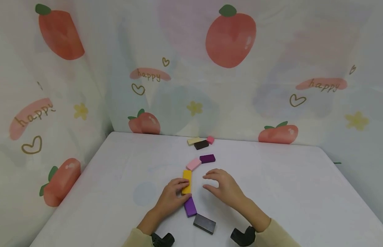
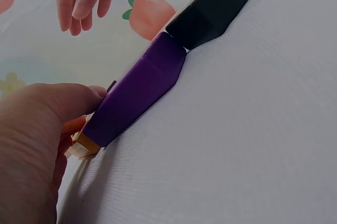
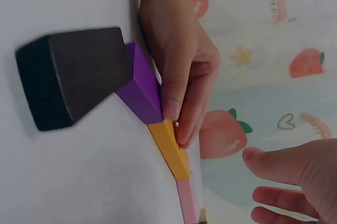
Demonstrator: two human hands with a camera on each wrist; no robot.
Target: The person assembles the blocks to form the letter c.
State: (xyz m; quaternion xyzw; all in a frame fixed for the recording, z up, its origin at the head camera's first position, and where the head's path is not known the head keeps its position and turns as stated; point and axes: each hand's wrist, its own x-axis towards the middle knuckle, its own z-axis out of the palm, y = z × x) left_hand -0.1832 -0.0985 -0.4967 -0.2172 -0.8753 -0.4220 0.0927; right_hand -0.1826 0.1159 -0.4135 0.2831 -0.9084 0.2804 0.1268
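A row of blocks lies end to end on the white table. My left hand [image 1: 174, 197] grips the yellow block [image 1: 187, 176], its fingers on the block and its thumb by the end that meets the purple block [image 1: 190, 207]. That thumb also shows beside the purple block [image 2: 139, 90] in the left wrist view. My right hand [image 1: 226, 188] hovers to the right of the yellow block, fingers and thumb spread apart with nothing between them. A dark grey block [image 1: 204, 223] touches the purple one at the near end. Beyond the yellow block lies a pink block [image 1: 193, 164].
Past the pink block sits a dark purple block [image 1: 207, 158]. Near the back edge are a cream block [image 1: 193, 141], a black block [image 1: 201, 144] and a small red-pink block [image 1: 210, 139]. A printed cloth [image 1: 185, 34] stands behind the table [image 1: 287, 192].
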